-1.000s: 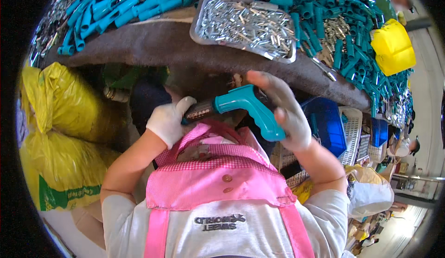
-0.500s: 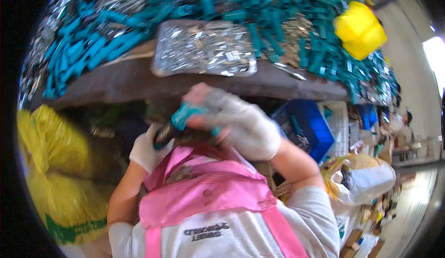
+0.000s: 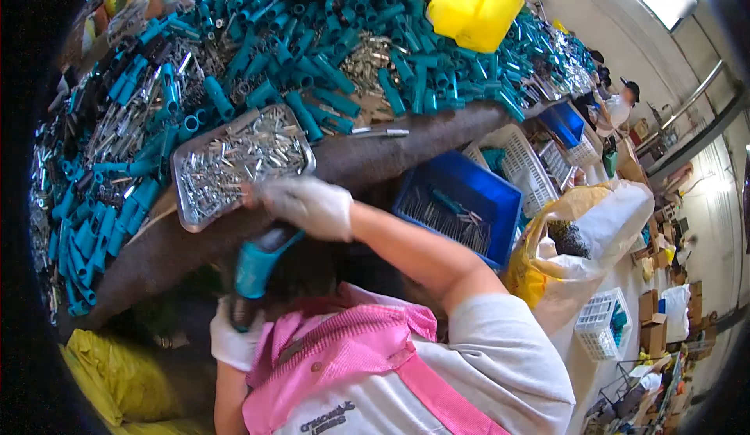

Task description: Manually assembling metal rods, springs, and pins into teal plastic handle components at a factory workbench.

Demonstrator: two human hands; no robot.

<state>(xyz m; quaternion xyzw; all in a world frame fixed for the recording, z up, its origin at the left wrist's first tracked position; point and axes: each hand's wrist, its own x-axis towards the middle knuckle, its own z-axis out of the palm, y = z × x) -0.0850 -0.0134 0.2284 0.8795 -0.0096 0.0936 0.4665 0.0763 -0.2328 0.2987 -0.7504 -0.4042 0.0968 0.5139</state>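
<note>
My left hand, in a white glove, is closed around the black lower end of a teal-and-black tool handle, which stands roughly upright in front of my pink apron. My right hand, gloved in white with bare fingertips, reaches over the near right edge of a clear plastic tray. Its fingertips are at the small silvery metal pieces heaped in that tray. Motion blur hides whether those fingers pinch a piece. The tray sits at the near edge of the dark-covered table.
Teal plastic tubes pile across the table, with a yellow container on them. Right of the table stand a blue crate of thin metal parts, a white crate and an open sack. Yellow bags lie at lower left.
My right hand has left the teal-and-black handle and moved to the tray. The left hand still grips the handle's black end. My view has turned, shifting the tray left and down.
</note>
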